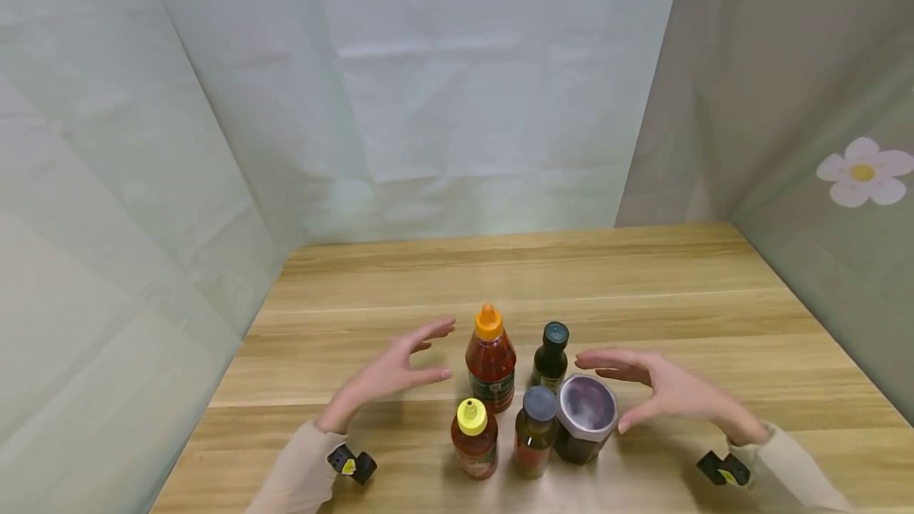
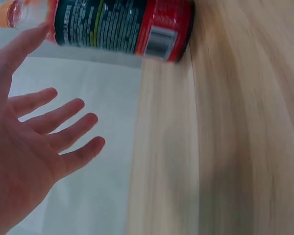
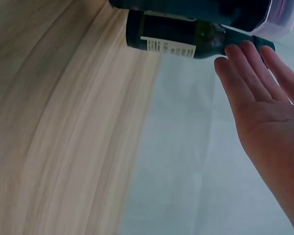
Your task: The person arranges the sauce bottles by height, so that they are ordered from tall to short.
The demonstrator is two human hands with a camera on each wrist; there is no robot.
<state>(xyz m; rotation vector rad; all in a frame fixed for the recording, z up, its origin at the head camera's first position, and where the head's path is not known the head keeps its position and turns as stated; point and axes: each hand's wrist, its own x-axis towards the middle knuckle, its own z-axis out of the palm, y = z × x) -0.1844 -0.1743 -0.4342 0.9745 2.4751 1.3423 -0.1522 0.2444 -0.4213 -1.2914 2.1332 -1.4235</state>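
Head view: I see left hand, fingers apart, left of orange-capped bottle; right hand, fingers apart, just beside wide jar, can't tell contact; small dark bottle, yellow-capped bottle, grey-capped bottle upright on table.

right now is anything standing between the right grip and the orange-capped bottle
Yes: between the right grip and the orange-capped bottle stands the teal-capped dark bottle, with the pale-topped container nearer the person. From the left grip, nothing visible blocks it.
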